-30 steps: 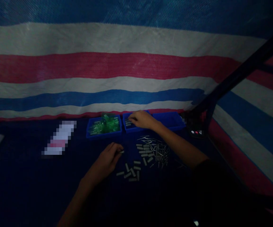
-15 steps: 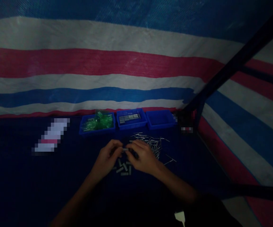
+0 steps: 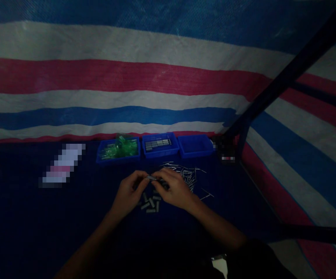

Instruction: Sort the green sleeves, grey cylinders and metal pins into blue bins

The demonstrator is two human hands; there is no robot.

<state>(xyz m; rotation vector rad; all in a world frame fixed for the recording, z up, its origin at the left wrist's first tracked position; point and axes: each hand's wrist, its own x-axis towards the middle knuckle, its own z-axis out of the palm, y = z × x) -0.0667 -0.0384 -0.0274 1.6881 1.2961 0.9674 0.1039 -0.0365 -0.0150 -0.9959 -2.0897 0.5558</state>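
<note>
My left hand (image 3: 129,192) and my right hand (image 3: 176,188) meet over the dark blue table, fingertips pinched on the two ends of a small metal piece (image 3: 151,178). The piece looks slim and silvery, but its exact kind is hard to make out in the dim light. Below the hands lie several short grey cylinders (image 3: 150,205), loosely scattered. Just beyond my right hand spreads a heap of thin metal pins (image 3: 188,176), partly covered by that hand. A few pins (image 3: 207,194) lie apart to its right.
Along the back stand three blue bins: the left bin (image 3: 133,158) holds green plastic wrapping with pieces, the middle bin (image 3: 162,154) has rows of metal cylinders, and the right bin (image 3: 197,154) sits beside them. A blurred-out sheet (image 3: 64,162) lies left. A dark frame post (image 3: 272,85) rises right.
Both hands have risen slightly, and their fingertips have drawn closer together around the small metal piece. The whole view has shifted a little.
</note>
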